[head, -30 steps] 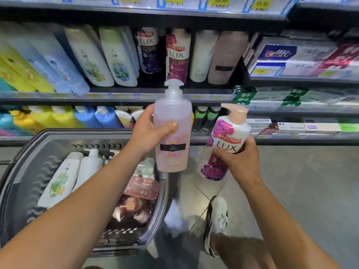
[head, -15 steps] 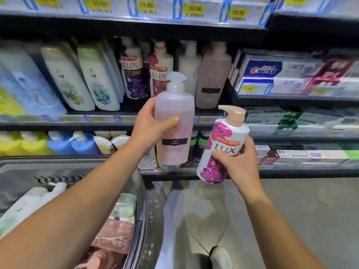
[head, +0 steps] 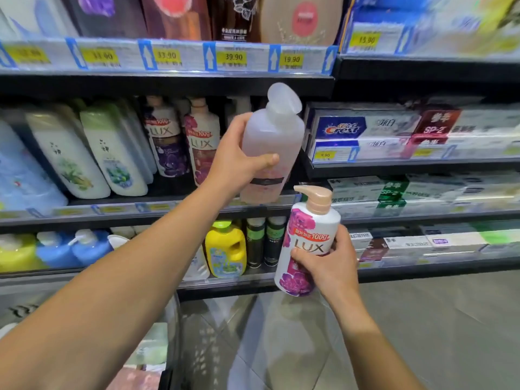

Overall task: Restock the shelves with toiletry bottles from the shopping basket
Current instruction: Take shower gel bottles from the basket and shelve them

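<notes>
My left hand (head: 239,159) grips a pale pink pump bottle (head: 274,142), tilted top-right, raised in front of the middle shelf (head: 157,209) at its right end. My right hand (head: 329,263) holds a white LUX bottle (head: 308,243) with purple flowers and a beige pump, lower and to the right, in front of the bottom shelf. Two LUX bottles (head: 201,139) stand on the middle shelf just left of the pink bottle. Only a corner of the shopping basket (head: 171,319) shows at the bottom left, with bottles inside.
White-green bottles (head: 112,153) lean on the middle shelf's left. A yellow jug (head: 225,249) and dark tubes stand on the bottom shelf. Toothpaste boxes (head: 394,130) fill the right unit. A price-tag rail (head: 168,56) runs above. Grey tiled floor lies below right.
The pink bottle has risen and tipped to the right, closer to the middle shelf. The view has tilted up, so the basket has slid mostly out of frame. The LUX bottle stays low.
</notes>
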A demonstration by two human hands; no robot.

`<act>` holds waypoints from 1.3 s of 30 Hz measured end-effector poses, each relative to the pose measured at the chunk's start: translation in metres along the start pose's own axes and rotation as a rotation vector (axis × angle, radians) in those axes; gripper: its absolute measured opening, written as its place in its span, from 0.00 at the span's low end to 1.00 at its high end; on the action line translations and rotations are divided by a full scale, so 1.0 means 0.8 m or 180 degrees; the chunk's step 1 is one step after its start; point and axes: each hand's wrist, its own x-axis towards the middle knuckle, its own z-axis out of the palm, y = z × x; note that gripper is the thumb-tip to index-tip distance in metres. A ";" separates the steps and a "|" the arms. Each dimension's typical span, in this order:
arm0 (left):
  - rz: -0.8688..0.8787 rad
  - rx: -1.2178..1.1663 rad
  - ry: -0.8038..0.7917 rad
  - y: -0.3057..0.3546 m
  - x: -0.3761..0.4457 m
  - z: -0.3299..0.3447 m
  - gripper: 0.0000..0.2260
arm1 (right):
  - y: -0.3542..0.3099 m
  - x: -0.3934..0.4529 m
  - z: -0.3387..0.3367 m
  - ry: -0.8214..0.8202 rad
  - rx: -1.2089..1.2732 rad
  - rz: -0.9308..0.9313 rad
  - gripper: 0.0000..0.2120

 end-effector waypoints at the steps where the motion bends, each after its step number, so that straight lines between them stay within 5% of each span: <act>1: 0.0057 0.0062 -0.0013 -0.003 0.005 0.005 0.31 | 0.002 0.003 0.001 -0.0002 0.0019 -0.0014 0.29; 10: 0.0209 0.0325 -0.0002 -0.041 0.036 0.041 0.31 | 0.010 0.018 0.013 -0.0152 0.0090 -0.0016 0.28; 23: -0.1111 0.0319 0.0187 -0.096 0.079 0.061 0.25 | 0.014 0.025 0.026 -0.0323 0.0091 0.0035 0.28; 29: -0.0532 0.1713 0.0514 -0.097 0.070 0.061 0.23 | 0.015 0.023 0.034 -0.0436 0.0051 0.0058 0.29; 39: -0.0604 0.2041 0.0452 -0.104 0.082 0.072 0.23 | 0.018 0.027 0.024 -0.0420 -0.0094 0.0029 0.29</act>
